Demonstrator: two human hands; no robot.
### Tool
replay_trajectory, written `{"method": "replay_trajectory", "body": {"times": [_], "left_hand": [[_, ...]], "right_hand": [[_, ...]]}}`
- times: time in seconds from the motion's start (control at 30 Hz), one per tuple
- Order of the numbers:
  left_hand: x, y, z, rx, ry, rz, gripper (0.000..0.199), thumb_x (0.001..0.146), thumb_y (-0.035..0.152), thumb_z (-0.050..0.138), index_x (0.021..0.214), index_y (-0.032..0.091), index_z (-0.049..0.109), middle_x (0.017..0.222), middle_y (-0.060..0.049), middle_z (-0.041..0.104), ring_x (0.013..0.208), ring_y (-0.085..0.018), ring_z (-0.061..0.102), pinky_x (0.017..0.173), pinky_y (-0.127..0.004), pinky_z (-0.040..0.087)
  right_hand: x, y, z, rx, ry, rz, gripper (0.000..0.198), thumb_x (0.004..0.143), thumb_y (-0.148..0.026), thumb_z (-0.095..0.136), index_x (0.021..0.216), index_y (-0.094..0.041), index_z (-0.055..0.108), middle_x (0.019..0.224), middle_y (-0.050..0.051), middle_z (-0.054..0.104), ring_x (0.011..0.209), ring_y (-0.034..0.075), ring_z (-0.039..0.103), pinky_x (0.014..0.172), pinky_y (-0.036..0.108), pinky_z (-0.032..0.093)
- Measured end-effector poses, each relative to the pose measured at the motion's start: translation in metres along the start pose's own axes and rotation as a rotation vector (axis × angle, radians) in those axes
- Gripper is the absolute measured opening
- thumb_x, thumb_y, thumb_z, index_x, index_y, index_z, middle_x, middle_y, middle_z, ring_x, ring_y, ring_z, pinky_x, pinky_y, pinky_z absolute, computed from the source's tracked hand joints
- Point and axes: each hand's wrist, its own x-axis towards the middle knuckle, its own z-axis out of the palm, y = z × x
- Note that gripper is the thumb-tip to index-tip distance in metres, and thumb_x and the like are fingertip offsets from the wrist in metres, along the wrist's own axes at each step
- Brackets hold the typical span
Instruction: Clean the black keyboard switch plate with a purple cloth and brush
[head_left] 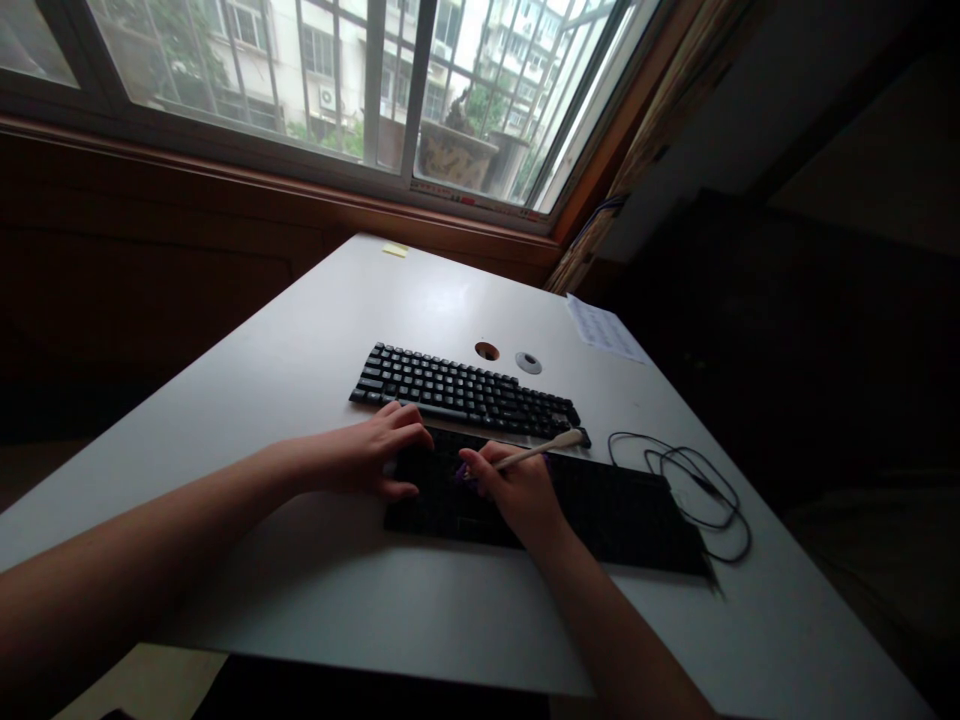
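A long black keyboard base (615, 510) lies on the table in front of me, its surface too dark to show detail. My left hand (386, 450) grips its left end, thumb on the near side and fingers on the far side. In my right hand (517, 490) is a slim brush (551, 445) with a pale handle, closed between thumb and fingers. Its purple bristle end points down at the base, partly hidden by the fingers. Just beyond lies a keyboard top (457, 385) with black and grey keys.
A black cable (724, 500) is coiled to the right of the base. Behind the keyboard are a round hole (487, 351) in the table and a grey ring cover (528, 362). Printed paper (607, 330) lies at the right edge, a yellow note (395, 250) at the far edge.
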Motion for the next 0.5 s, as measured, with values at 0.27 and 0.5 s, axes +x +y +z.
{"method": "replay_trajectory", "body": {"times": [0.27,0.5], "left_hand": [[-0.001,0.000,-0.001,0.006,-0.001,0.004,0.049,0.083,0.035,0.078,0.123,0.023,0.053,0.117,-0.010,0.053,0.103,-0.028,0.048,0.089,-0.044,0.050],[0.000,0.000,-0.001,0.012,0.000,0.003,0.049,0.082,0.035,0.079,0.123,0.022,0.053,0.117,-0.010,0.053,0.103,-0.027,0.048,0.089,-0.043,0.050]], "right_hand": [[0.000,-0.004,0.002,0.089,-0.008,0.029,0.045,0.096,-0.052,0.064,0.062,-0.020,0.063,0.053,-0.002,0.061,0.049,0.011,0.055,0.053,0.024,0.043],[0.002,-0.010,0.005,-0.089,-0.062,-0.116,0.047,0.099,-0.050,0.060,0.063,-0.020,0.058,0.058,-0.002,0.059,0.054,0.012,0.054,0.057,0.024,0.039]]}}
